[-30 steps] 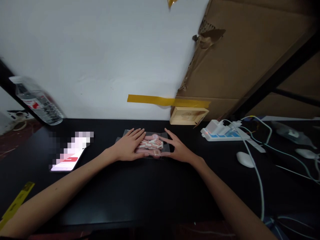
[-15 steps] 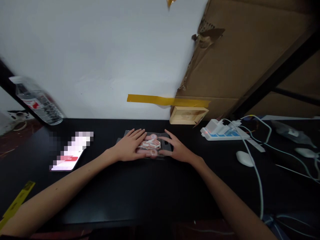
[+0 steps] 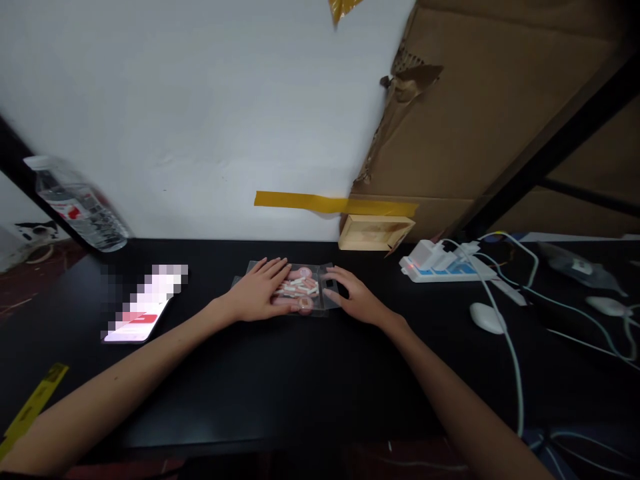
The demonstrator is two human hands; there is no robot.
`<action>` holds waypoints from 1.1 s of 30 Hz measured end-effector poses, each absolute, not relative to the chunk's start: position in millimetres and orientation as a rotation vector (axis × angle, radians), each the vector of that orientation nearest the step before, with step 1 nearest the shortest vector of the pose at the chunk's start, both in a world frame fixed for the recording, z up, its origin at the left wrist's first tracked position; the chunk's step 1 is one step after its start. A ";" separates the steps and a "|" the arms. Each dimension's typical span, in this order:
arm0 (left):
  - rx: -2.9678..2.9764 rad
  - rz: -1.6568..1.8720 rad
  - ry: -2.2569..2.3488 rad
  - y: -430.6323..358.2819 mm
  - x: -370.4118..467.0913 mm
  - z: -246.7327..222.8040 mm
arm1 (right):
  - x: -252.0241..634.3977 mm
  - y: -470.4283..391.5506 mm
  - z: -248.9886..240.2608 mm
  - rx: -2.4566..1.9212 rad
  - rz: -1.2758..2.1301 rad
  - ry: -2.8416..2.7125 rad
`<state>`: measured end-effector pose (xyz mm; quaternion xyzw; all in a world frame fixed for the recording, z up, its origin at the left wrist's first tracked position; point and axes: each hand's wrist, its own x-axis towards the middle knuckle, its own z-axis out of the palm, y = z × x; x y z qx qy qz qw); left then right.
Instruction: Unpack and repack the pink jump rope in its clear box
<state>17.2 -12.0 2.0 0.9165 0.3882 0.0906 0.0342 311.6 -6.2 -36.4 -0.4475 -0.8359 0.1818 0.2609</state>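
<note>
A clear plastic package [image 3: 324, 309] with pink and white pieces inside lies flat on the black table [image 3: 240, 387]. My left hand [image 3: 260, 291] rests palm down across its left part, fingers stretched out, thumb along the near side. At the package's right end is my right hand [image 3: 353, 293], its fingers apart and curved over the clear flap there. The pieces [image 3: 303, 287] show between the two hands. What lies beneath my left palm is hidden.
A lit phone [image 3: 145, 303] and a plastic bottle [image 3: 83, 207] are on the left. Behind the package stands a shallow tan box [image 3: 375, 233] against the wall. A power strip [image 3: 445, 263], cables and a white mouse [image 3: 487, 318] lie to the right.
The fingers of my right hand have drawn back a little to the right and curled more, showing more of the package's right part. My left hand stays on the package.
</note>
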 end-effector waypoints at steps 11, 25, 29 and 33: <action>2.817 0.318 1.267 -2.1 8.5 -1.2 | 330.3 -9.0 -12.7 -1.208 0.849 -2.297; 2.822 0.318 1.290 -2.6 7.8 1.7 | 295.2 -18.3 -33.0 -1.300 0.320 -2.293; 2.831 0.289 1.286 -2.8 7.9 2.7 | 287.7 -22.1 -32.2 -1.356 0.211 -2.239; 2.841 0.304 1.292 -1.6 6.7 0.4 | 298.4 -19.1 -21.1 -1.331 0.196 -2.114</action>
